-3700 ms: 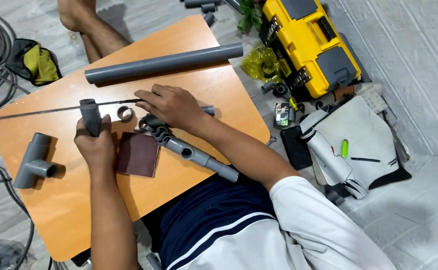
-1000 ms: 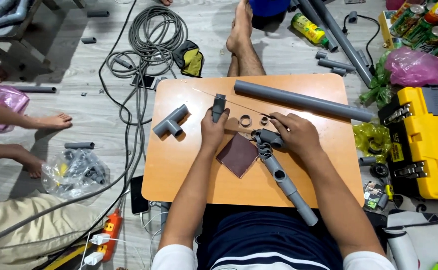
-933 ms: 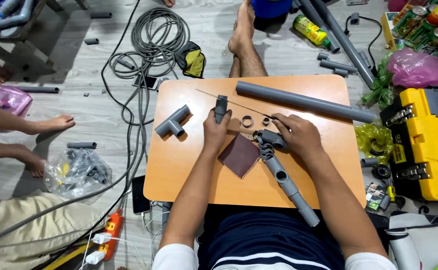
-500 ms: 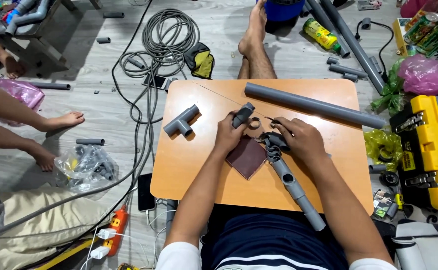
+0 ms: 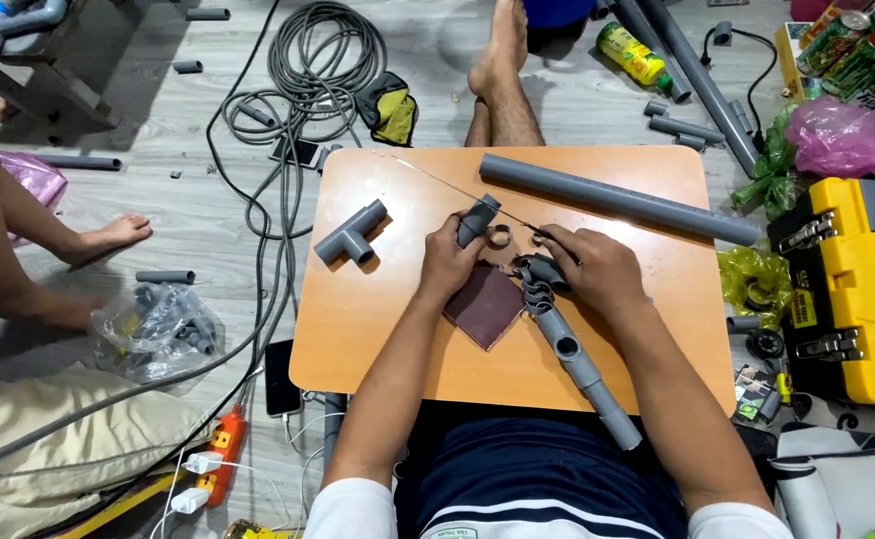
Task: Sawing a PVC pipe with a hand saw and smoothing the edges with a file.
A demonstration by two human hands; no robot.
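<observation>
My left hand (image 5: 447, 262) grips a short grey pipe piece (image 5: 477, 219), which stands up from the fist. My right hand (image 5: 587, 269) rests on the top end of a grey pipe assembly (image 5: 579, 362) that runs diagonally toward my lap. A dark red sheet of sandpaper (image 5: 485, 304) lies on the small orange table (image 5: 357, 329) between my hands. A small grey ring (image 5: 499, 238) sits just beyond them. A thin metal rod (image 5: 437, 178) crosses the tabletop behind my hands.
A grey tee fitting (image 5: 349, 234) lies at the table's left, a long grey pipe (image 5: 617, 199) along its far side. A yellow toolbox (image 5: 852, 284) stands right. Coiled cable (image 5: 322, 55), loose pipe bits, a bag of fittings (image 5: 158, 324), another person's legs (image 5: 18, 230) and a bare foot (image 5: 502, 70) surround it.
The view has swung and steadied over the table. My left hand has tilted the short pipe piece slightly to the right; my right hand stays on the assembly's top end.
</observation>
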